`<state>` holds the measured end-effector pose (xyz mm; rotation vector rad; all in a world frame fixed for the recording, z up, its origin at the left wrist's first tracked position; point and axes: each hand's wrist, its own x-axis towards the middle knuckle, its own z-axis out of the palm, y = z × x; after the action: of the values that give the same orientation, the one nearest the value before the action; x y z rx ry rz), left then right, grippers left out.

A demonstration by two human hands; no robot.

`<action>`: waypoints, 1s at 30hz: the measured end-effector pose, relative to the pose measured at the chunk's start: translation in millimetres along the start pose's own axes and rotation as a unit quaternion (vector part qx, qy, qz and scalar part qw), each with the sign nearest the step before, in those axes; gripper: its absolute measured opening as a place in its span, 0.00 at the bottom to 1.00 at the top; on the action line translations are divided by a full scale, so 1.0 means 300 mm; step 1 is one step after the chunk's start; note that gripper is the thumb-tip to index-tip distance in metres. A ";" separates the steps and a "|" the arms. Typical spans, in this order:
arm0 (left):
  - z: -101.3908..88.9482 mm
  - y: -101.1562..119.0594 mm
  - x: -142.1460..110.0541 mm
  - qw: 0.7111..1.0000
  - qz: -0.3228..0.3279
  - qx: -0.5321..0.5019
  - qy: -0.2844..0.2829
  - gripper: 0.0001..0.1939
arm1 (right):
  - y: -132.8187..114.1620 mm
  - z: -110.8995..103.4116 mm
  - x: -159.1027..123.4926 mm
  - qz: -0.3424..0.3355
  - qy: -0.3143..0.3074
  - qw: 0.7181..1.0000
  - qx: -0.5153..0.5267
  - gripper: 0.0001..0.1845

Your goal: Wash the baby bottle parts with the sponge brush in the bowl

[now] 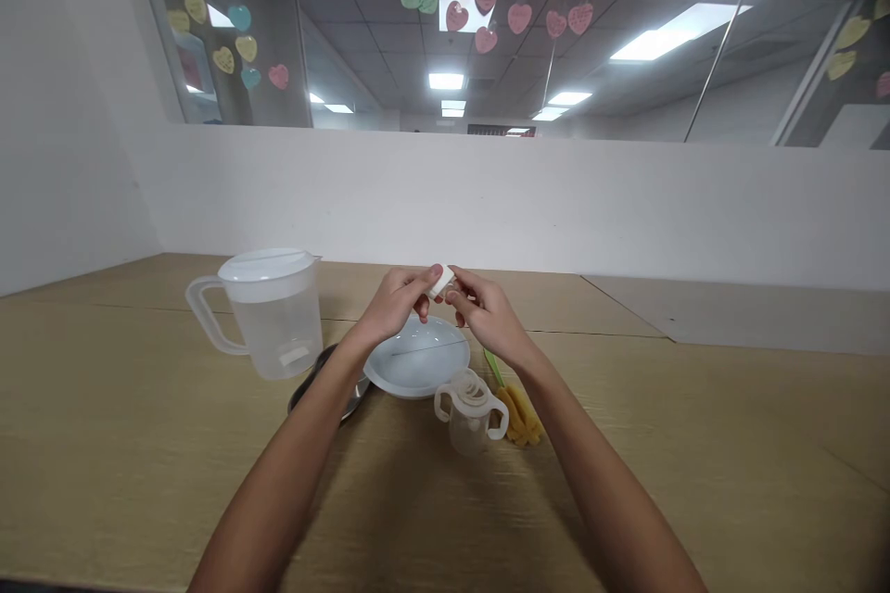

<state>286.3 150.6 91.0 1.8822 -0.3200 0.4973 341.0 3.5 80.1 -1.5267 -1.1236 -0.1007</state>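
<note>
My left hand [403, 298] pinches a small white block-like piece [443, 280] between thumb and fingers, raised above the white bowl. My right hand [483, 308] is closed beside it, its fingertips on a small clear part [451, 289] that touches or joins the white piece. How the two fit together is too small to make out. Below the hands sits the wide white bowl [417, 369]. In front of it stands a clear two-handled baby bottle [470, 417] with pale rings on top. A yellow sponge brush [520, 415] with a green handle lies by my right forearm.
A translucent lidded pitcher [278, 324] stands at the left on the wooden table [695, 463]. Partly behind my left forearm is a shiny metal dish [356, 397]. A white wall [487, 204] with a window above, bearing heart-shaped notes, closes off the back.
</note>
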 end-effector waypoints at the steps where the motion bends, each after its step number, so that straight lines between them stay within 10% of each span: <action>1: 0.001 0.002 0.000 1.000 -0.003 -0.011 0.002 0.25 | -0.001 0.000 0.000 0.000 -0.001 1.000 0.006 0.11; 16: 0.016 0.009 0.006 0.997 -0.013 -0.063 0.033 0.27 | 0.005 0.013 0.001 0.002 0.001 1.000 0.024 0.20; 30: -0.005 -0.003 0.010 0.996 -0.039 -0.085 0.001 0.24 | -0.005 0.020 0.002 0.067 0.123 0.988 0.068 0.20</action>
<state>289.0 152.4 92.0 1.7223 -0.2762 0.4066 337.2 8.6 79.6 -1.4197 -0.8141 -0.1146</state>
